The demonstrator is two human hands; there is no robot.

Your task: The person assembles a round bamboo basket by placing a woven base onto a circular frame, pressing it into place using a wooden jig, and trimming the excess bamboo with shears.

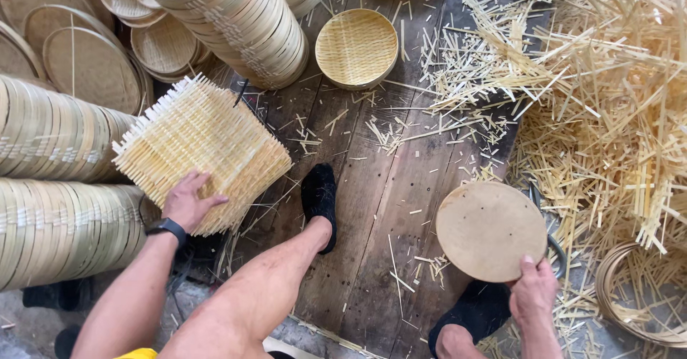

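Note:
My left hand rests flat on the near edge of a stack of square woven bamboo mats with frayed strip ends, at the left. A black watch sits on that wrist. My right hand grips the near edge of a round flat wooden disc, held just above the plank floor at the lower right. My legs and two black shoes stand between the hands.
Rolls of stacked bamboo hoops lie at the left and another stack at top centre. A round woven tray sits on the wooden planks. A big heap of bamboo offcuts fills the right, with a bamboo ring at lower right.

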